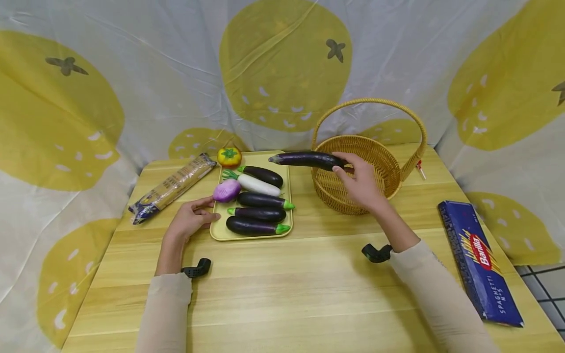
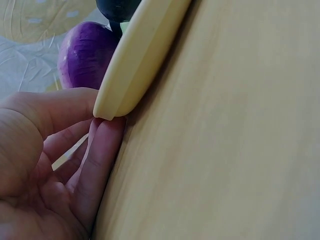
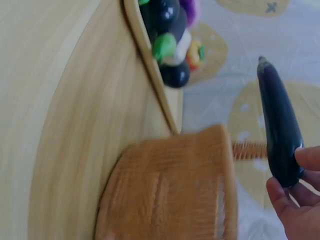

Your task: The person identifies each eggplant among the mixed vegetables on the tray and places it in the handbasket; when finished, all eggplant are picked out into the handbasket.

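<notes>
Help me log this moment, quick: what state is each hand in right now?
Left hand: closed, pinching the edge of the tray.
Right hand: closed, holding an eggplant by one end.

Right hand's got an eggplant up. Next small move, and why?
Probably bring the held eggplant rightward over the wicker basket before lowering it: the right hand is above the basket, but the eggplant's free end juts past it toward the yellow tray, whose edge the left hand pinches.
</notes>
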`<state>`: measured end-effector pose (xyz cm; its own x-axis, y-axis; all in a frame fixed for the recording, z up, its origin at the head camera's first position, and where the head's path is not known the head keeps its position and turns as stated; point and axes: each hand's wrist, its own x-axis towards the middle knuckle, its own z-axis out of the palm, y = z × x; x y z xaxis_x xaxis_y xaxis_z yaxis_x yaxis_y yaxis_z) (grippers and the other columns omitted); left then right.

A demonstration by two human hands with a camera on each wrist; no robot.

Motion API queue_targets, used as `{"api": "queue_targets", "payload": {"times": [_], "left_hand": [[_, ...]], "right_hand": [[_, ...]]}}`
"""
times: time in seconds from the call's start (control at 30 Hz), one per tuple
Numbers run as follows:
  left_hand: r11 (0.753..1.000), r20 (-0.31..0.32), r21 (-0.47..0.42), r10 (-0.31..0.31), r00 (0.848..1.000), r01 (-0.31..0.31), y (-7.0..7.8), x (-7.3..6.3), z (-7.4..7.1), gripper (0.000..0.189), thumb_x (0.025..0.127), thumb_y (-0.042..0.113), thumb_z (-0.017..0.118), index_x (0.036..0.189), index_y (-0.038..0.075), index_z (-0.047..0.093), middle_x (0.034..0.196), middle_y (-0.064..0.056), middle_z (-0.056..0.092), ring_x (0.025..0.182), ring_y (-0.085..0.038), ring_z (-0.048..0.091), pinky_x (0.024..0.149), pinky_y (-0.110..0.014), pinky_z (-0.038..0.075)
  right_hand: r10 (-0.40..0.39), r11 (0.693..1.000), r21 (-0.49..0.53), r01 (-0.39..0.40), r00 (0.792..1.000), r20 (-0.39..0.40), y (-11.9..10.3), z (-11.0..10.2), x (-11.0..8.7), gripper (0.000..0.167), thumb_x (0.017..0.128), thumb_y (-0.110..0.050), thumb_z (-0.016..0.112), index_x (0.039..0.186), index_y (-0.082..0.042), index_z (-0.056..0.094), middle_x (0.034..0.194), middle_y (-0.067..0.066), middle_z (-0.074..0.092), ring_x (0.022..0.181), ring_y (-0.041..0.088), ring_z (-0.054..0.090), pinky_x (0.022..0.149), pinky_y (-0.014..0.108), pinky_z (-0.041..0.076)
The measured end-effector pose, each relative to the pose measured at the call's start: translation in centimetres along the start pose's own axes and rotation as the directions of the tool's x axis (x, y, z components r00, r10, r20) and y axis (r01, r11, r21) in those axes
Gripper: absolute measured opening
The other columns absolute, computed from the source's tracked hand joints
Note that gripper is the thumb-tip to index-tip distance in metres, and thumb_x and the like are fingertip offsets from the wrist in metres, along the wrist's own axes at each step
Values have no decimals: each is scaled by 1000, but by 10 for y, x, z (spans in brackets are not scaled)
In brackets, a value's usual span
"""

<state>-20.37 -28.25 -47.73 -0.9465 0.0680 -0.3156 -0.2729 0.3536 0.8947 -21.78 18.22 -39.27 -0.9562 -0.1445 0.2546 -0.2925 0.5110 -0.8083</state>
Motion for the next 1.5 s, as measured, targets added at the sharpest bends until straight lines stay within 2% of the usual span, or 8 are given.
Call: {"api": "queue_targets", "payload": {"times": [0.2, 0.3, 0.43, 0.57, 0.93, 1.23, 1.37, 1.5], "left_hand": [[1000, 1, 14, -4, 1000, 4, 1, -1, -1, 77, 90, 9, 80, 157, 10, 44, 142, -17, 51, 86, -1, 64, 76, -23, 61], [1000, 0, 11, -3, 1000, 3, 0, -1, -1, 76, 90, 9, 80, 157, 10, 44, 141, -17, 51, 86, -1, 65, 76, -23, 61], [1000, 2, 9, 1, 1000, -1, -1, 0, -1, 77, 90, 9, 80, 157, 10, 44, 140, -16, 52, 86, -1, 65, 76, -23, 61], [1000, -3, 7, 2, 1000, -2, -2, 1, -2, 78, 89, 10, 81, 157, 10, 44, 136, -12, 54, 85, -1, 65, 76, -23, 61], [1000, 3, 6, 10, 1000, -10, 0, -1, -2, 77, 89, 10, 81, 157, 9, 44, 137, -13, 54, 85, -1, 65, 74, -23, 61], [1000, 12, 0, -4, 1000, 4, -1, 0, -4, 76, 92, 7, 77, 158, 10, 41, 147, -21, 48, 84, 0, 63, 73, -22, 60], [1000, 19, 3, -4, 1000, 4, -1, 0, -3, 76, 92, 7, 77, 158, 10, 41, 148, -21, 48, 85, 0, 64, 74, -23, 60], [1000, 13, 3, -6, 1000, 6, 1, -3, -1, 76, 91, 8, 79, 158, 11, 43, 145, -19, 50, 85, -1, 63, 74, -22, 60]], "right_hand": [[80, 996, -36, -80, 997, -14, 20, -29, -11, 42, 106, -22, 59, 147, -13, 57, 143, 18, 57, 126, 40, 62, 95, 49, 56], [96, 994, -48, -97, 995, -21, 33, -43, -14, 43, 107, -24, 58, 148, -13, 56, 144, 18, 56, 126, 41, 62, 91, 34, 56], [119, 991, -61, -120, 993, -20, 47, -60, -14, 45, 108, -26, 55, 150, -12, 53, 147, 20, 54, 127, 42, 60, 92, 36, 55], [154, 984, -87, -155, 988, -26, 59, -69, -11, 46, 109, -26, 53, 153, -11, 49, 149, 23, 52, 128, 44, 59, 97, 53, 53], [227, 951, -191, -242, 969, -96, 73, -59, 3, 44, 108, -13, 51, 150, -1, 49, 136, 31, 59, 111, 42, 61, 86, 50, 49], [334, 925, -171, -339, 941, -56, 83, -54, 26, 48, 109, -12, 45, 156, -2, 42, 159, 29, 38, 141, 48, 40, 99, 59, 41], [382, 904, -195, -382, 924, -39, 90, -50, 33, 50, 109, -11, 43, 157, -2, 39, 161, 30, 33, 122, 54, 48, 89, 58, 44], [389, 891, -245, -381, 921, -18, 94, -47, 40, 54, 107, -13, 49, 158, 0, 36, 158, 32, 36, 134, 54, 41, 101, 63, 45]]}}
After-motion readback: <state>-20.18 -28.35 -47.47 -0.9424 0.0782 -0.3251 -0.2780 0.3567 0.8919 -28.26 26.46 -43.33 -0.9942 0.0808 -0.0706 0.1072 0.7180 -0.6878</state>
